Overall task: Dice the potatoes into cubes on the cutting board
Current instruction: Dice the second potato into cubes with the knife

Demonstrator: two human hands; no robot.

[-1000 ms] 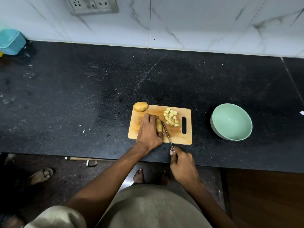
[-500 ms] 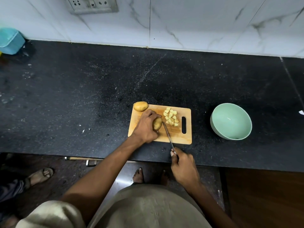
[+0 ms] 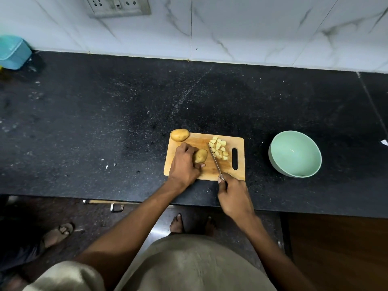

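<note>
- Bench of dark speckled stone carried everything: the cutting board near its front edge, a pale green bowl well apart to the right, a teal container at the far left against the wall.
- Board held three lots of potato — a whole potato hanging over its far-left corner, a potato in the middle, and a heap of cubes just beside the handle slot.
- Left hand curled round the middle potato from the left, gripping it; its long axis ran roughly far-right to near-left, the free end facing the blade.
- Right hand gripped the knife handle at the board's near edge; the blade ran away from the person between potato and cubes, just right of the potato, so the coming cut probably needed only a small shift leftward.
- Writing: none could be read; the wall socket showed no legible brand.
</note>
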